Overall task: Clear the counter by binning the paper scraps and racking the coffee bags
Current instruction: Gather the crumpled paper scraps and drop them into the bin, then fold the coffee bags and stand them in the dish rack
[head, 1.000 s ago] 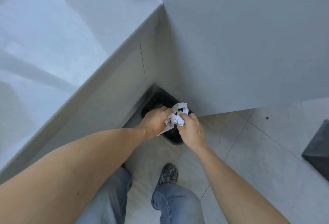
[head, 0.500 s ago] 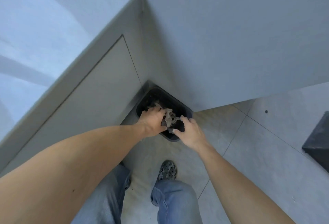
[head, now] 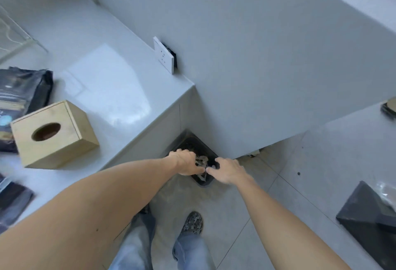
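Head view: paper scraps (head: 201, 160) are best released low over the bin (head: 206, 183); left hand (head: 185, 161) and right hand (head: 228, 170) fingers seem relaxed, holding nothing.

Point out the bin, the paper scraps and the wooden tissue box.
bin (head: 206, 183): head view, on its near rim.
paper scraps (head: 201, 160): head view, on the crumpled wad inside the bin, between the hands.
wooden tissue box (head: 70, 129): head view, on its top face, right of the oval hole.
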